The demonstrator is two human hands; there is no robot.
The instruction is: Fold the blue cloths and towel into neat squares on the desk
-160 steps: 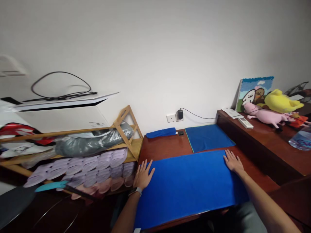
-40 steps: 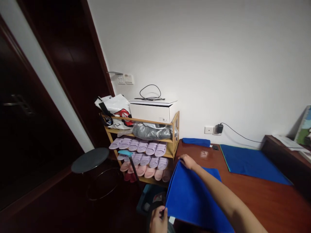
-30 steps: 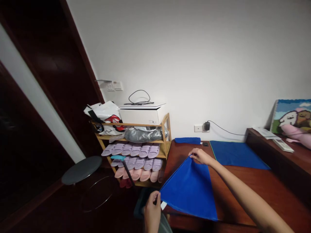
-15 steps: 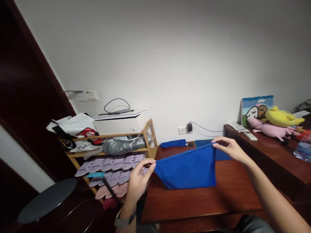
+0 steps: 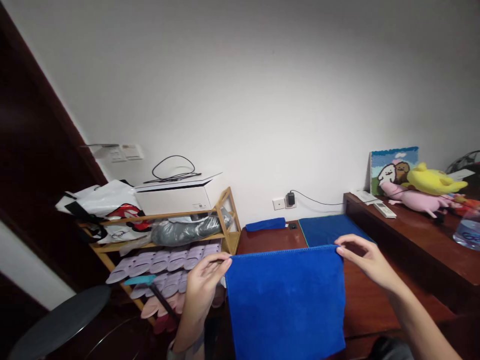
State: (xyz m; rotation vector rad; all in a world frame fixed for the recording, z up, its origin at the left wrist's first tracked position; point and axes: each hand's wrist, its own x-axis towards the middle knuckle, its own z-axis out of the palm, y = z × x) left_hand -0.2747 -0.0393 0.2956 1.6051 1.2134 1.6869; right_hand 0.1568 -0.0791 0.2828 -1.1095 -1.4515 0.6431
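A blue cloth (image 5: 285,300) hangs stretched between my two hands, its stitched top edge nearly level. My left hand (image 5: 206,277) pinches the top left corner between thumb and fingers. At the top right corner, my right hand (image 5: 360,255) pinches it the same way. The cloth's lower part runs out of the bottom of the view and covers some of the brown wooden table (image 5: 375,290). Behind it, another blue cloth (image 5: 333,230) lies flat on the table, and a rolled or folded blue cloth (image 5: 265,224) rests near the wall.
On the left stands a wooden rack (image 5: 228,220) with several slippers (image 5: 165,262), a white box (image 5: 176,196) and a bag (image 5: 108,200). A dark round stool (image 5: 60,320) is in front. Plush toys (image 5: 431,180), a remote (image 5: 384,210) and a bottle (image 5: 468,230) occupy the right ledge.
The cloth has come nearer and lower, and now hangs open at greater length with its top edge level. My right hand has moved down; my left hand shifted slightly left and down.
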